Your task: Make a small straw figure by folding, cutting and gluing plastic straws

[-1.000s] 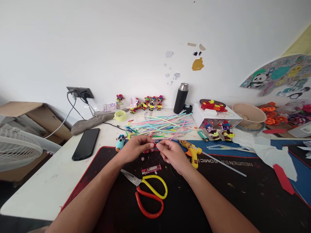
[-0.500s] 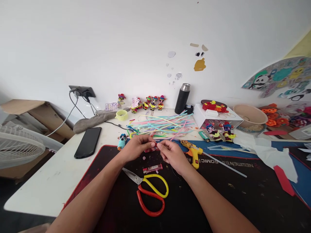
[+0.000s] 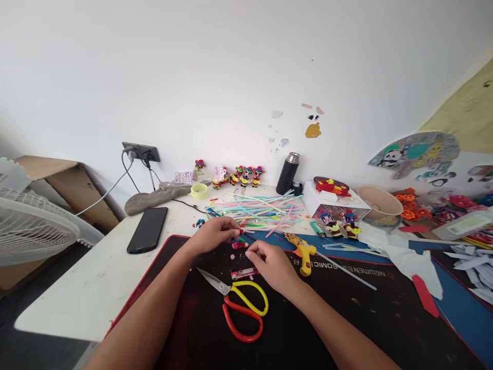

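My left hand (image 3: 216, 235) is closed in a pinch at the far edge of the black mat (image 3: 308, 313). A tiny red piece shows at its fingertips, too small to name. My right hand (image 3: 272, 262) is apart from it, thumb and forefinger pressed together; what they hold, if anything, is too small to make out. Below the left fingertips lies a small pink-red piece (image 3: 239, 245). A pink lighter (image 3: 243, 273) lies between my wrists, with red-and-yellow-handled scissors (image 3: 248, 336) nearer me. The yellow glue gun (image 3: 306, 254) rests right of my right hand.
Colourful thin sticks (image 3: 258, 208) are heaped behind my hands. Several small figures (image 3: 248, 177) stand by the wall, near a black thermos (image 3: 288, 173). A phone (image 3: 147, 230) and a fan (image 3: 34, 226) are at left. A white box (image 3: 337, 204) stands at right.
My hands, which were together at the fingertips, have drawn apart. The right hand has moved down toward me. The camera view has tilted up and shifted slightly.
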Demonstrator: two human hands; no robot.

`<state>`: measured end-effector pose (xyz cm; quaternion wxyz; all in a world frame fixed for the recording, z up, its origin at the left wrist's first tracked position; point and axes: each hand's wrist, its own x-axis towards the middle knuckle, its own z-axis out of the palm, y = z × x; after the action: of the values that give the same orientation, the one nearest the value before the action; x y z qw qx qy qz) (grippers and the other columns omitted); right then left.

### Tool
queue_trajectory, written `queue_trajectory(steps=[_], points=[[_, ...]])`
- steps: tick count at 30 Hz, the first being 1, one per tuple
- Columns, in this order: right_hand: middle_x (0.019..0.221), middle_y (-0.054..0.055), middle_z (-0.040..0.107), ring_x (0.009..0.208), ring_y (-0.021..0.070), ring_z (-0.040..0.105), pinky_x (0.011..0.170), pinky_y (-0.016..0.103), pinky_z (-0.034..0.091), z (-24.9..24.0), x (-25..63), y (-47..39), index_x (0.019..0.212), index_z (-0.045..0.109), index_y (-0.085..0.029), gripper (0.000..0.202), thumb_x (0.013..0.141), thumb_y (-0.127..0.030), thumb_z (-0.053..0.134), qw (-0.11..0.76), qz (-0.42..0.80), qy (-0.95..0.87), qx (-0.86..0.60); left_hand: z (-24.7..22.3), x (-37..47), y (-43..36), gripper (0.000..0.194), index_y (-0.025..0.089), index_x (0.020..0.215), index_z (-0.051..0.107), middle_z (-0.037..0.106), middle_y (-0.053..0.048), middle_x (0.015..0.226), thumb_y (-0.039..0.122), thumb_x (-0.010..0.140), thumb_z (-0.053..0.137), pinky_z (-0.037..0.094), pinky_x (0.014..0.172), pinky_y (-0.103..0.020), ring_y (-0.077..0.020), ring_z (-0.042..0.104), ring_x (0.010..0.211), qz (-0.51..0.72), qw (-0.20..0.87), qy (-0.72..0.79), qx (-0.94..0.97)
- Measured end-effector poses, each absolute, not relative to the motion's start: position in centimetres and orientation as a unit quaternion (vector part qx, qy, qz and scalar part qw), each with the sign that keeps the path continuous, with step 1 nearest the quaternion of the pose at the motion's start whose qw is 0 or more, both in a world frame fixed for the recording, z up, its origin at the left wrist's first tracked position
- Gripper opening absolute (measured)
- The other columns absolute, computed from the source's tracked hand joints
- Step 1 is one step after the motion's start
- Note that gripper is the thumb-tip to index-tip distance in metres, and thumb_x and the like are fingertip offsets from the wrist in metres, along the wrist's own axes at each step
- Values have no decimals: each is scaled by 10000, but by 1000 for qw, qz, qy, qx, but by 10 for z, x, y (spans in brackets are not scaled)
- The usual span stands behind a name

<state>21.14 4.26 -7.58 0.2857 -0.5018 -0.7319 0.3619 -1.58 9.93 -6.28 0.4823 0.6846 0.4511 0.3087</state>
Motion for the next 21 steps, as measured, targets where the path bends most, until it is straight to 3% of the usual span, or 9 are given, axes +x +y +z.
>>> queue_trajectory(steps=[3,6,15,21], points=[[668,-23,607,623,168,537,608,286,358,-75,219,34,879,675,-219,208,971,-386,590,285,354,-727,-515,-58,-26,93,399,179,915,715,741,-55,874,569,843,686,485,763,-321,-228,662,826,296,482,446,694],[667,-20,610,612,167,532,597,288,356,-79,233,24,857,669,-219,234,976,-401,583,285,365,-718,-520,-57,-38,81,324,200,879,736,737,-52,922,513,873,649,464,813,-334,-244,648,896,267,393,491,730],[639,-14,576,595,177,523,572,290,367,-82,275,0,853,678,-226,301,983,-472,564,293,363,-688,-556,-72,-42,55,180,232,818,754,726,-59,820,378,827,650,415,664,-336,-261,642,765,155,294,552,765],[693,16,650,635,215,583,613,315,366,-71,303,-1,889,691,-235,327,981,-503,529,290,272,-683,-612,-66,-34,60,157,245,912,751,747,-77,962,356,871,647,444,789,-374,-297,647,941,181,235,525,798]])
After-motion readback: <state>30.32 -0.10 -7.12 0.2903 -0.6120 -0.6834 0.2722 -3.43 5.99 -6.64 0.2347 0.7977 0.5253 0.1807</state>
